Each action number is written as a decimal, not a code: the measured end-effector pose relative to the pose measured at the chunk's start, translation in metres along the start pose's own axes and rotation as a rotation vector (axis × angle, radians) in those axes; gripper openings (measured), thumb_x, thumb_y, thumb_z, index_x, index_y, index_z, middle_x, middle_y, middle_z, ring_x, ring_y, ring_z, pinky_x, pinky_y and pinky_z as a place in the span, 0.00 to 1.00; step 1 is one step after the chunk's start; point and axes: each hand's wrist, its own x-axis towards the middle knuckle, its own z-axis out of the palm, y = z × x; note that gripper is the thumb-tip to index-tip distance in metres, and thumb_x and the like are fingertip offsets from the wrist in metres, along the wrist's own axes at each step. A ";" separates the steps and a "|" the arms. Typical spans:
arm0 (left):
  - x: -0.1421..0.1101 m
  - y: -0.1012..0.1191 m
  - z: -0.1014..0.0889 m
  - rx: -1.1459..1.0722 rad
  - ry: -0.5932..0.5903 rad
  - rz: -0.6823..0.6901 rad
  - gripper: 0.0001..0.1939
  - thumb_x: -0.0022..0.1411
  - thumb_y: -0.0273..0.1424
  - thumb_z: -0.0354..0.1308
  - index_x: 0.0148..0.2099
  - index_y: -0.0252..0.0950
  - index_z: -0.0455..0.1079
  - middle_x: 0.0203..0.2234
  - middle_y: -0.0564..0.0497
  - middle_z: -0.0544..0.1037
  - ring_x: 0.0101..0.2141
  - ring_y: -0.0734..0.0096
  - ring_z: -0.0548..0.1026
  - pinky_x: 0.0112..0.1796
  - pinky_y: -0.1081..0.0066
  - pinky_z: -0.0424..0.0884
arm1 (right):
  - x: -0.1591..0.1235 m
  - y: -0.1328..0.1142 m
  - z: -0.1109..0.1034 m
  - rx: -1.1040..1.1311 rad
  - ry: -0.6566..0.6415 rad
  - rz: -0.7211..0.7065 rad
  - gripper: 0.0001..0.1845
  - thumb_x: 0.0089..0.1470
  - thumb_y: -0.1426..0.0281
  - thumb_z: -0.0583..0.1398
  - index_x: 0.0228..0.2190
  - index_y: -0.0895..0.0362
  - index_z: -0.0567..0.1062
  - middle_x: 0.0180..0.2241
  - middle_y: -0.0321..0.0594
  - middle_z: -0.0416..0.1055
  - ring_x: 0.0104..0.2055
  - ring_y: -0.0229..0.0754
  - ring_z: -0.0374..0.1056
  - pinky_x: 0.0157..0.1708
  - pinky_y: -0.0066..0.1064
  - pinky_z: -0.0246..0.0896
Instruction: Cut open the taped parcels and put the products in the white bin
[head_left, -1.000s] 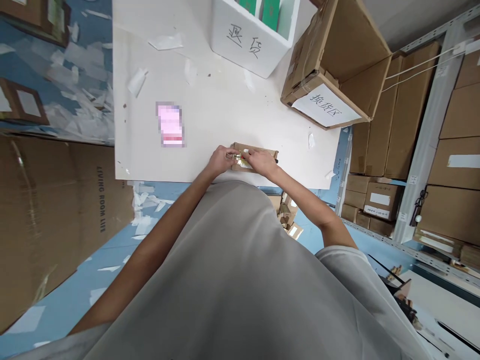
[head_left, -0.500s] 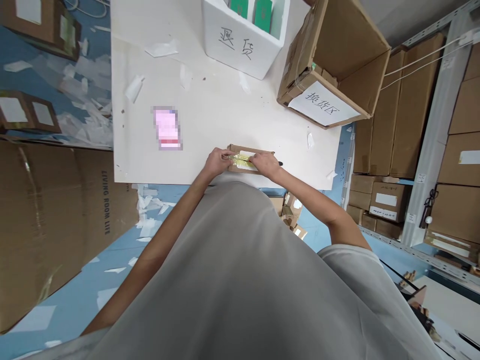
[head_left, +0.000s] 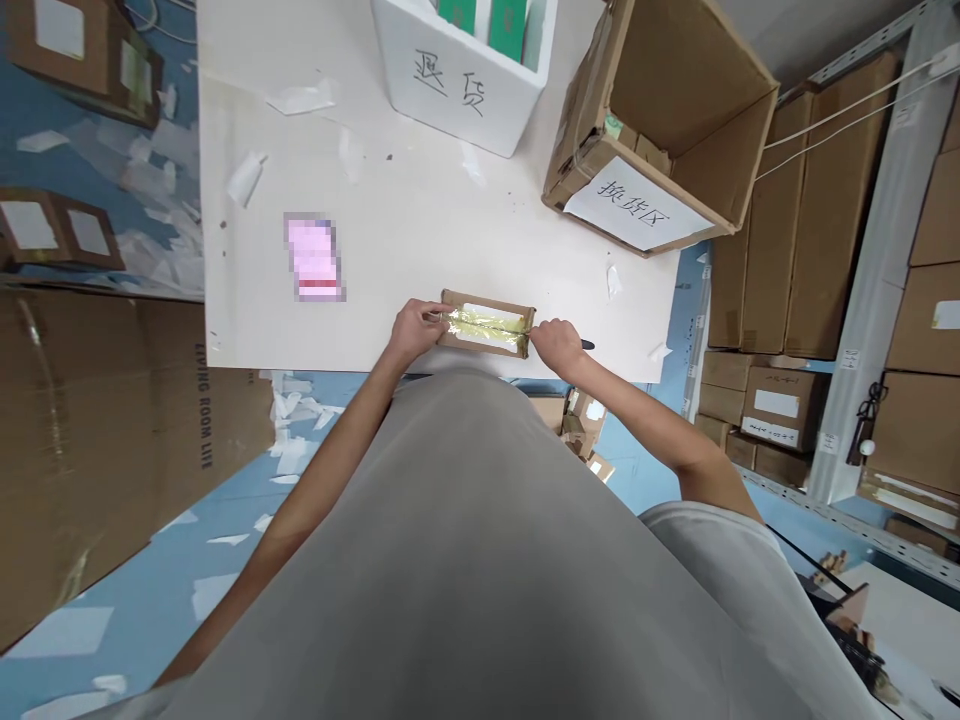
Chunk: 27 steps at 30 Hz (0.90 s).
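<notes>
A small cardboard box [head_left: 486, 345] lies near the front edge of the white table, with a white label and shiny yellowish tape along its top. A dark line runs lengthwise through the tape. My left hand [head_left: 415, 328] is closed on the box's left end, fingers on top. At the right end, my right hand [head_left: 556, 347] is closed in a fist around what looks like a box cutter [head_left: 588, 345]; only its dark rear end shows, and the blade is hidden or too small to make out.
A white foam bin [head_left: 459, 95] with green boxes stands at the back. Right of it, an open carton [head_left: 637, 205] bears a handwritten sheet. A blurred pink item [head_left: 313, 258] and paper scraps [head_left: 246, 180] lie on the table [head_left: 390, 240]. Shelved cartons [head_left: 772, 230] stand at right.
My right hand has moved right along the tape, from the middle of the box to its right end, uncovering the dark line. My left hand stays on the left end. The view has shifted slightly.
</notes>
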 end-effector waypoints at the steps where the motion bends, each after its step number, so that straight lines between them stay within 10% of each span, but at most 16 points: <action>1: 0.000 0.000 0.001 0.003 0.007 -0.002 0.22 0.60 0.30 0.69 0.56 0.38 0.90 0.54 0.41 0.84 0.49 0.53 0.85 0.57 0.58 0.83 | 0.003 -0.001 0.000 0.001 -0.003 -0.001 0.25 0.70 0.85 0.53 0.55 0.67 0.87 0.57 0.69 0.85 0.63 0.62 0.82 0.57 0.44 0.75; 11: -0.008 0.002 -0.006 0.033 0.026 -0.013 0.21 0.63 0.30 0.67 0.57 0.37 0.86 0.57 0.40 0.82 0.50 0.53 0.85 0.59 0.53 0.84 | 0.002 0.041 0.038 0.147 0.109 -0.089 0.25 0.85 0.65 0.48 0.67 0.53 0.80 0.59 0.55 0.83 0.62 0.57 0.79 0.52 0.41 0.71; 16: -0.014 0.024 0.006 0.301 0.130 0.246 0.22 0.67 0.29 0.67 0.62 0.38 0.82 0.73 0.34 0.70 0.76 0.34 0.67 0.77 0.38 0.65 | 0.006 0.028 0.051 0.208 0.177 -0.076 0.28 0.87 0.60 0.44 0.71 0.51 0.75 0.61 0.54 0.81 0.64 0.56 0.74 0.50 0.39 0.71; 21: -0.005 0.051 0.051 0.379 -0.304 0.607 0.25 0.77 0.39 0.61 0.72 0.43 0.76 0.78 0.38 0.70 0.84 0.38 0.55 0.81 0.30 0.51 | 0.001 0.026 0.045 0.214 0.184 -0.114 0.27 0.85 0.67 0.46 0.69 0.53 0.77 0.61 0.57 0.80 0.64 0.57 0.72 0.51 0.40 0.70; 27: 0.002 0.041 0.067 0.370 -0.342 0.624 0.30 0.82 0.51 0.58 0.76 0.44 0.73 0.80 0.36 0.68 0.84 0.41 0.56 0.81 0.31 0.50 | -0.031 0.032 0.059 0.463 0.259 0.041 0.26 0.84 0.67 0.47 0.72 0.53 0.74 0.60 0.54 0.82 0.62 0.57 0.76 0.53 0.38 0.70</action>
